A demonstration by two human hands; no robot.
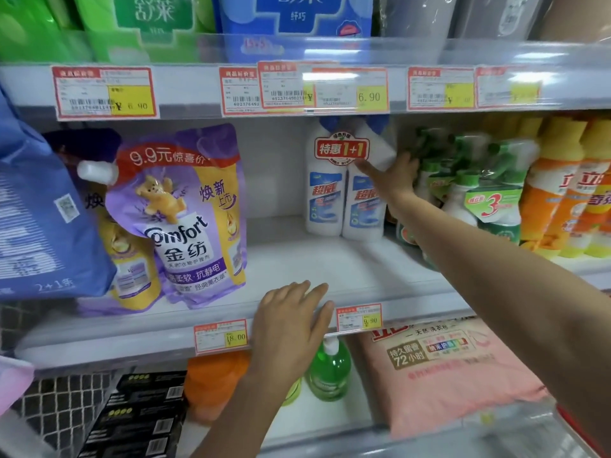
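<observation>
A twin pack of white cleaner bottles (325,200) with a red "1+1" sticker stands upright at the back of the middle shelf (330,262). My right hand (395,178) reaches in from the right and grips the right-hand bottle's upper side, thumb across its front. My left hand (291,322) rests with straight fingers on the front edge of that shelf, over the price rail, holding nothing.
Purple Comfort softener pouches (185,219) stand left of the bottles. Green spray bottles (486,190) and orange bottles (558,186) crowd the right. A blue pack (39,219) hangs at far left. Below sit a green pump bottle (330,368), a pink detergent bag (456,371) and black boxes (139,414).
</observation>
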